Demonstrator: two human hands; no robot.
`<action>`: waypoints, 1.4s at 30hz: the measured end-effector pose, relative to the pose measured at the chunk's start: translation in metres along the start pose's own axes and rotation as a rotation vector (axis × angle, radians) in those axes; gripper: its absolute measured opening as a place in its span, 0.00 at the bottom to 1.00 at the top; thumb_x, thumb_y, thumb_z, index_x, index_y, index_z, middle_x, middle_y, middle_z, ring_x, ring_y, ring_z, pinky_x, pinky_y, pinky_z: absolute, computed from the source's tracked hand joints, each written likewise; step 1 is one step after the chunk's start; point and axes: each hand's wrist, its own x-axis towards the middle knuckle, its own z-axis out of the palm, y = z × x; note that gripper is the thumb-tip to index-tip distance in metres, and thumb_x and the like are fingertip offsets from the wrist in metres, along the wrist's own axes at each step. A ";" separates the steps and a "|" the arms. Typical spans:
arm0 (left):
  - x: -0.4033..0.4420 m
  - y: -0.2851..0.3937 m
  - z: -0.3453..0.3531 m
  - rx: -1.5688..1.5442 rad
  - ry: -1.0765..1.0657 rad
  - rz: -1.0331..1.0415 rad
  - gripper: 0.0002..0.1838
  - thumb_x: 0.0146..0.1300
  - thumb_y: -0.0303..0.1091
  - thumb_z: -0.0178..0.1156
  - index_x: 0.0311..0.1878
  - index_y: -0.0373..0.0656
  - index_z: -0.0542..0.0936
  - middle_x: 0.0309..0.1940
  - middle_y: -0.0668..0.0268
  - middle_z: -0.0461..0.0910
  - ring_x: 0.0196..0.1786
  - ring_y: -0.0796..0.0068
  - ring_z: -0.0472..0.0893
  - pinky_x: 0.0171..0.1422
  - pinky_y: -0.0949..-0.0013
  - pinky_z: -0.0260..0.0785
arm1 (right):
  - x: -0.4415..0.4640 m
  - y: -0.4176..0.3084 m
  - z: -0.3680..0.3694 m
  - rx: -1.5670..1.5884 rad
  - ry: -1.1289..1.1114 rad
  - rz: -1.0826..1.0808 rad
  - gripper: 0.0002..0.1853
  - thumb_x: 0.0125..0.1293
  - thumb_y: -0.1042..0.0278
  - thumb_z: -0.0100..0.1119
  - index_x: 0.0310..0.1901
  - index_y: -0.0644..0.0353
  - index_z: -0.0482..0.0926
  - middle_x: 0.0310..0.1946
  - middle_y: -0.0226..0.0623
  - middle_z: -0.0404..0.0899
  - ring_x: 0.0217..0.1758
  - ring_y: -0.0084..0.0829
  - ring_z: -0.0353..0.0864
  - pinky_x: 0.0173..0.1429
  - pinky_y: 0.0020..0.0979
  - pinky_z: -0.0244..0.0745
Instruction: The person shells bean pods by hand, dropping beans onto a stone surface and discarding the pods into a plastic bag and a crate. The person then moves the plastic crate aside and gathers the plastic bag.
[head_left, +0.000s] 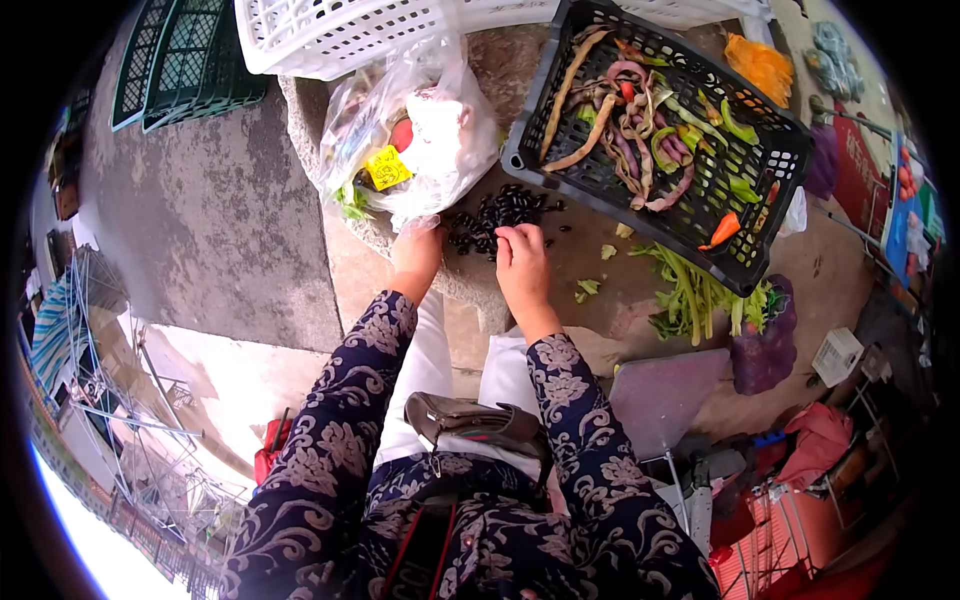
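Note:
A pile of shiny black beans (505,214) lies on the stone surface in front of me. My right hand (524,265) is at its near edge, thumb and fingers pinched together; whatever is between the fingertips is too small to make out. To the left of the pile, my left hand (417,262) reaches to the lower edge of a clear plastic bag (465,150). Its fingertips are hidden at the plastic, so their grip does not show. Inside the bag are white bundles, a yellow printed packet (387,168) and something red.
A black crate (540,115) with dried bean pods stands at the right, green stalks (690,300) and a purple mesh sack (765,345) below it. A white crate (330,40) and green crates (205,60) line the back. Leaf scraps (588,288) lie right of my right hand.

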 end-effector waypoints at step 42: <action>0.111 -0.046 -0.149 -0.565 -0.025 -0.066 0.27 0.59 0.35 0.54 0.62 0.39 0.63 0.28 0.52 0.80 0.25 0.64 0.81 0.31 0.63 0.71 | 0.094 -0.150 0.045 -0.504 -0.204 -0.106 0.09 0.59 0.64 0.54 0.36 0.61 0.76 0.28 0.44 0.80 0.31 0.44 0.82 0.35 0.41 0.76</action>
